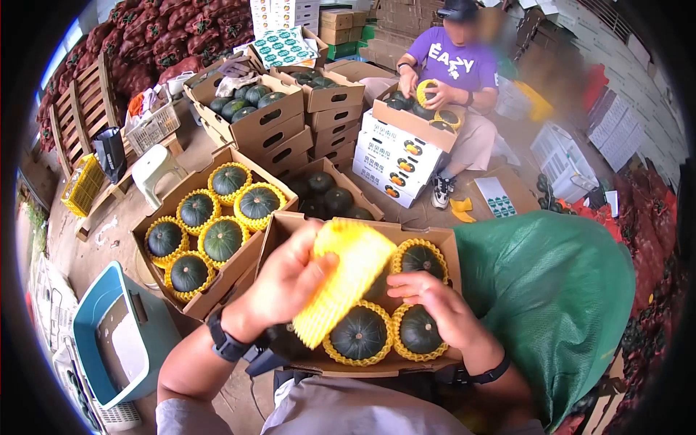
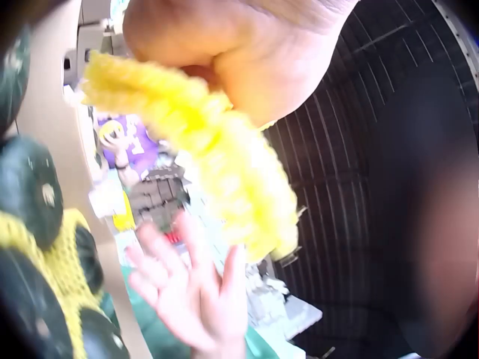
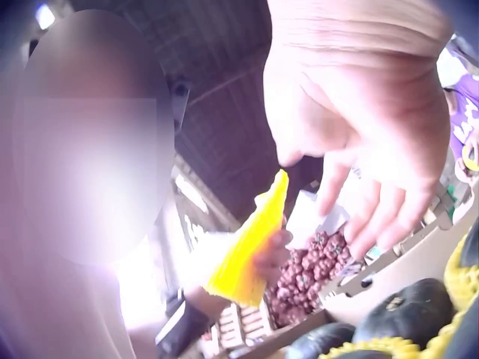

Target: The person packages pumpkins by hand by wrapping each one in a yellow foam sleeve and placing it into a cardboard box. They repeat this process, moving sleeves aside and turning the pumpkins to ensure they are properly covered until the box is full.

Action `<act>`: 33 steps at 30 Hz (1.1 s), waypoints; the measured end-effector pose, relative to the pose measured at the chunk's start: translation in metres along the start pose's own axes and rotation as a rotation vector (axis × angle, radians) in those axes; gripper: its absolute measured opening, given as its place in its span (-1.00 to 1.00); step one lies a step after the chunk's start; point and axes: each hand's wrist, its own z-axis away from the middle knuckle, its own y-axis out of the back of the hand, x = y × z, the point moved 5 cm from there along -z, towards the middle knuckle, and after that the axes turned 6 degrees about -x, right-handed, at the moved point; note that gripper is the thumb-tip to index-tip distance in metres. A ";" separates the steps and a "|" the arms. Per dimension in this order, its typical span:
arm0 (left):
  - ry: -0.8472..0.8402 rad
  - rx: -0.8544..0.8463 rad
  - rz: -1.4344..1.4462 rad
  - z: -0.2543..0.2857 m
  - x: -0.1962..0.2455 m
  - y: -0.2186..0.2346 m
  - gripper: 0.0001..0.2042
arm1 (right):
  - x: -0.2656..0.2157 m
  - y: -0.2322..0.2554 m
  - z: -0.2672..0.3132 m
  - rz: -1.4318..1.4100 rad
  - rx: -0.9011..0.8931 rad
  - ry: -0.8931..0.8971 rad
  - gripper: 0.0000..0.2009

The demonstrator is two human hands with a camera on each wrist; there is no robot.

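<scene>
My left hand (image 1: 284, 279) grips a flattened yellow foam net sleeve (image 1: 351, 272) and holds it up over a cardboard box (image 1: 402, 367). Below it in the box are dark green squashes (image 1: 358, 332), several wrapped in yellow foam nets. The raised sleeve hides part of the box. My right hand (image 1: 448, 313) hovers over the box's right side with fingers extended and nothing in it. In the left wrist view the sleeve (image 2: 232, 176) hangs from the left hand, with the right hand (image 2: 191, 299) spread beyond it. Bare squashes (image 3: 404, 310) also show in the right wrist view.
To the left stands another box of net-wrapped squashes (image 1: 223, 239), with a blue tub (image 1: 94, 341) nearby. A green sack (image 1: 544, 290) bulges at the right. Stacked boxes (image 1: 268, 134) stand ahead. A seated person (image 1: 453, 61) handles squashes behind white boxes (image 1: 395, 163).
</scene>
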 end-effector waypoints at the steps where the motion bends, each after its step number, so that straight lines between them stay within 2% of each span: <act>1: 0.054 -0.097 -0.499 0.007 0.007 -0.019 -0.80 | -0.005 -0.002 0.001 -0.243 0.032 0.055 -0.52; 2: -0.062 -0.185 -0.702 0.010 0.008 -0.041 -0.81 | -0.008 -0.005 0.001 -0.489 0.058 0.110 -0.50; 3: -0.075 -0.213 -0.626 0.014 0.008 -0.054 -0.81 | -0.005 -0.010 0.007 -0.292 0.020 0.129 -0.52; 4: -0.040 -0.210 -0.693 0.015 0.010 -0.058 -0.79 | -0.012 -0.016 0.011 -0.065 0.145 0.115 -0.62; 6: -0.102 -0.204 -0.761 0.015 0.015 -0.053 -0.70 | -0.023 -0.020 0.020 0.112 0.097 0.092 -0.71; 8: -0.075 -0.273 -0.921 0.020 0.013 -0.052 -0.59 | -0.003 -0.021 0.030 -0.041 -0.139 -0.078 -0.73; 10: -0.032 -0.406 -1.029 0.024 0.004 -0.064 -0.56 | -0.009 -0.026 0.029 0.260 -0.334 -0.083 -0.75; 11: -0.176 -0.362 -0.939 0.023 0.006 -0.074 -0.58 | -0.013 -0.030 0.022 0.332 -0.349 -0.092 -0.77; 12: -0.320 -0.318 -0.847 0.022 0.009 -0.085 -0.59 | -0.010 -0.028 0.019 0.320 -0.229 0.020 -0.84; 13: -0.236 -0.131 -0.953 0.021 0.011 -0.084 -0.67 | -0.003 -0.019 0.019 0.246 -0.061 0.084 -0.84; 14: -0.218 0.039 -0.999 0.017 0.015 -0.080 -0.65 | 0.000 -0.010 0.017 0.175 0.108 0.149 -0.85; 15: -0.304 0.136 -1.062 0.015 0.025 -0.085 -0.52 | 0.014 -0.001 0.016 -0.297 0.418 0.111 -0.83; 16: -0.390 0.233 -1.122 0.012 0.036 -0.093 -0.37 | 0.012 0.006 0.017 -0.404 0.627 0.266 -0.75; 17: -0.308 0.066 -0.905 0.010 0.020 -0.103 -0.18 | 0.018 0.008 0.019 -0.288 0.675 0.349 -0.73; 18: -0.290 -0.002 -0.672 0.007 0.005 -0.113 -0.29 | 0.026 0.009 0.021 -0.169 0.722 0.432 -0.70; 20: -0.337 -0.004 -0.552 0.005 -0.005 -0.101 -0.42 | 0.036 0.008 0.032 -0.305 0.710 0.517 -0.72; 21: -0.163 -0.059 -0.221 0.000 -0.011 -0.094 -0.63 | 0.033 0.014 0.035 -0.236 0.727 0.485 -0.77; 22: 0.002 -0.111 0.248 0.001 -0.032 -0.101 -0.83 | 0.026 0.020 0.035 -0.166 0.747 0.458 -0.82; 23: 0.052 -0.287 0.243 0.002 -0.030 -0.103 -0.85 | 0.027 0.028 0.038 -0.411 0.822 0.432 -0.89; 24: 0.105 -0.460 0.240 0.006 -0.030 -0.106 -0.82 | 0.021 0.036 0.035 -0.358 0.783 0.313 -0.86; 25: 0.052 -0.342 0.115 0.004 -0.026 -0.103 -0.74 | 0.028 0.033 0.030 -0.744 0.592 0.153 -0.81; 26: 0.194 -0.226 0.385 0.002 -0.030 -0.101 -0.73 | 0.033 0.024 0.027 -1.116 0.375 -0.007 -0.76; 27: 0.217 -0.220 0.347 0.001 -0.031 -0.092 -0.76 | 0.042 0.029 0.048 -0.968 0.324 0.171 -0.64; 28: 0.240 -0.215 0.309 0.000 -0.033 -0.085 -0.78 | 0.028 0.019 0.041 -1.082 -0.039 0.401 -0.60; 29: 0.168 -0.153 0.443 0.002 -0.026 -0.088 -0.78 | 0.031 0.017 0.044 -1.063 0.113 0.383 -0.58; 30: -0.116 -0.132 0.184 0.004 -0.009 -0.087 -0.57 | 0.032 0.014 0.049 -1.041 0.267 0.361 -0.55; 31: -0.240 -0.103 -0.073 0.007 0.001 -0.084 -0.51 | 0.042 0.017 0.047 -0.977 0.201 0.303 -0.50; 32: -0.172 -0.151 -0.012 0.012 0.006 -0.082 -0.46 | 0.051 0.019 0.043 -0.913 0.136 0.244 -0.44; 33: -0.101 -0.194 0.045 0.018 0.010 -0.079 -0.41 | 0.044 0.014 0.042 -1.045 0.016 0.320 -0.41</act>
